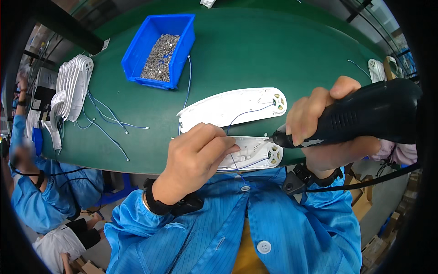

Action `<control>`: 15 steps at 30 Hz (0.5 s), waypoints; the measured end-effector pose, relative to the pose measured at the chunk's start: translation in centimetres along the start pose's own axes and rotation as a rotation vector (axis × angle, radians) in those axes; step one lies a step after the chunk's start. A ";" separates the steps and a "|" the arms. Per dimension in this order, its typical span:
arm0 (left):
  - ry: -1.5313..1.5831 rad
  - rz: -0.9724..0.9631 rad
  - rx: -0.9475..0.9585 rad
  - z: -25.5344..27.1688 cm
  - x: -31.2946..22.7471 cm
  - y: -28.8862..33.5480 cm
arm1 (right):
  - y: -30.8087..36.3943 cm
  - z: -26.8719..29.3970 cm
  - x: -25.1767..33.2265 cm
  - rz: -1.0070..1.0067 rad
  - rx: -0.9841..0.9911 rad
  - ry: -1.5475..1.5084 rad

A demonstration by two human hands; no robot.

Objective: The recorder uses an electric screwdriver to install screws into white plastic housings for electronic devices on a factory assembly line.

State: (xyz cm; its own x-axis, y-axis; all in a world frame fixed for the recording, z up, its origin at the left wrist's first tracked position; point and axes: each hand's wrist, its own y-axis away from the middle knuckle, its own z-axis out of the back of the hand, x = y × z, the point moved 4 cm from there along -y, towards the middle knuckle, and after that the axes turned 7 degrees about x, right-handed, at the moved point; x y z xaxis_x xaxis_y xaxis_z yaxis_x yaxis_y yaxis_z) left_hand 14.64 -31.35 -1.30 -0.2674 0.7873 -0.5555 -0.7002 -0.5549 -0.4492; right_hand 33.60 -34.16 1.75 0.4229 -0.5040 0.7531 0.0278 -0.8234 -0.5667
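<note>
The right hand (315,107) is wrapped firmly around a dark power screwdriver (369,114), its nose angled down and inward. Taking the near casing (250,154) as the clock's centre, with twelve away from the person, this hand sits at two o'clock. The left hand (191,153) comes in from nine o'clock, fingers bent over the casing's left part; whether the tips have closed on anything is hidden, so I cannot tell. The near casing lies at the surface's (305,50) near edge, open side up, its round grille (274,156) at three o'clock, just beside the driver's nose. The step in hand looks like driving a screw into this white shell; whether the bit is seated in one cannot be made out. The next move seems to call for a steady left hand, the bit lined up straight, and the blue wire (235,118) kept clear of the tip. Just beyond, at twelve o'clock, rests the far casing (210,109), from whose round end that wire runs toward the left hand. Farther out, between ten and eleven, a blue bin (183,50) holds many small screws (159,59); between nine and ten stands a row of white casings (75,86) with trailing wires (112,141).
</note>
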 end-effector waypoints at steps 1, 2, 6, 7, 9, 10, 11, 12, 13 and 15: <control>0.003 0.007 -0.019 0.0 0.0 0.0 | -0.1 0.0 -0.1 -0.001 0.002 -0.001; 0.006 0.014 -0.039 0.0 0.1 0.1 | -0.3 -0.2 -0.2 0.016 0.062 -0.007; 0.012 0.026 -0.038 0.0 0.2 0.2 | -0.5 -0.1 -0.5 0.039 0.139 -0.020; 0.011 0.037 -0.035 0.0 0.2 0.2 | -0.3 0.0 -0.6 0.043 0.142 -0.021; 0.011 0.047 -0.030 -0.1 0.1 0.2 | -0.1 0.1 -0.7 0.050 0.147 -0.023; 0.013 0.051 -0.041 0.0 0.1 0.2 | -0.1 0.0 -0.5 0.051 0.146 -0.022; 0.016 0.054 -0.052 -0.1 0.0 0.1 | -0.3 0.0 -0.3 0.028 0.112 0.046; 0.017 0.053 -0.051 -0.1 0.0 0.0 | -0.4 0.0 -0.2 0.005 0.078 0.114; 0.009 0.050 -0.065 -0.2 0.1 -0.1 | -0.5 -0.1 -0.4 0.007 0.075 0.115; 0.003 0.045 -0.078 -0.5 0.1 -0.4 | -0.8 0.4 -1.0 0.017 -0.019 0.017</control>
State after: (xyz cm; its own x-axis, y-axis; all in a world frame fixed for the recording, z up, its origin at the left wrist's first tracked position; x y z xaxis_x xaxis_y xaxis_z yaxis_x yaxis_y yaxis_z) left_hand 15.22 -31.12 -1.50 -0.2957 0.7604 -0.5782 -0.6337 -0.6091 -0.4769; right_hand 33.50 -32.86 1.34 0.4080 -0.5222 0.7489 0.0034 -0.8195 -0.5731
